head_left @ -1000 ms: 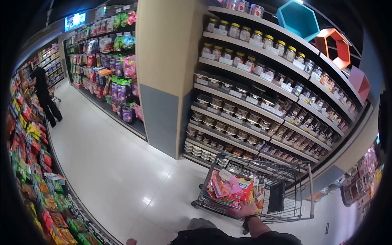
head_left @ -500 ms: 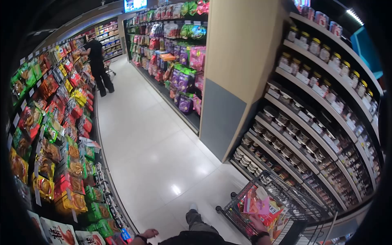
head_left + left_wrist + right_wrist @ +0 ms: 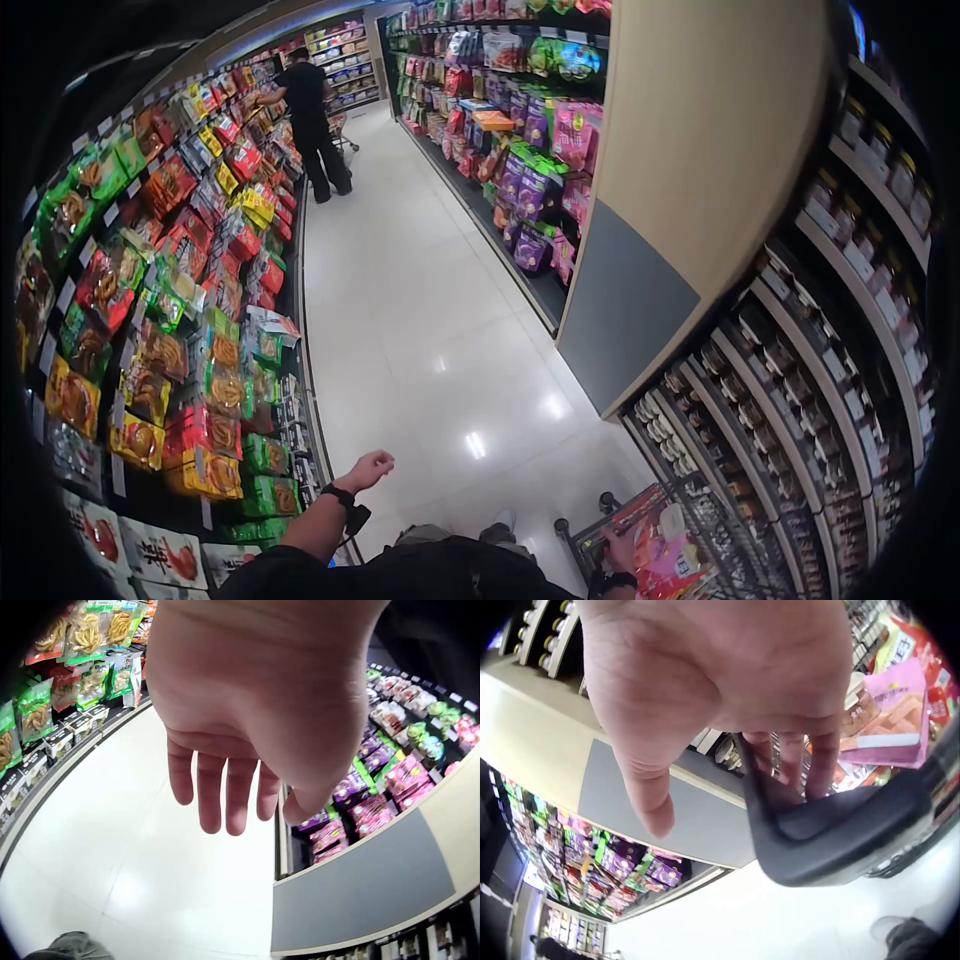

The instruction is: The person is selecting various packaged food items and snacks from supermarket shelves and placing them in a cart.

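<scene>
— A second ago the black wire shopping cart (image 3: 735, 545) stood square in front of the person, facing the shelves of brown jars (image 3: 830, 350). Now it sits low and off to the right. What has happened?

— The person has swung round to the left and looks down the white tiled aisle (image 3: 420, 330). The right hand (image 3: 620, 550) has stayed with the cart all along. In the wrist view that hand (image 3: 720, 682) has its fingers (image 3: 821, 761) hooked over the dark grey plastic handle (image 3: 832, 825), while the thumb sticks out free to the side.

— And the other one?

— It was barely in sight before, down by the body. Now the left hand (image 3: 368, 468) is lifted, and the racks of red, green and yellow snack bags (image 3: 150, 300) are just off its outer side. From its own wrist the left hand (image 3: 247, 712) shows fingers (image 3: 210, 787) hanging loose and nearly straight, close together, with nothing in them.

— So the load hasn't moved?

— The pink flat packet (image 3: 665, 555) lies on top of the goods in the basket, just beyond the right fingertips, as it did. I'd judge the cart is being steered one-handed while the free hand comes up toward the snack side.

— Anyone in the way?

— A person in black (image 3: 305, 110) stands far down the aisle, well apart from both hands.
</scene>
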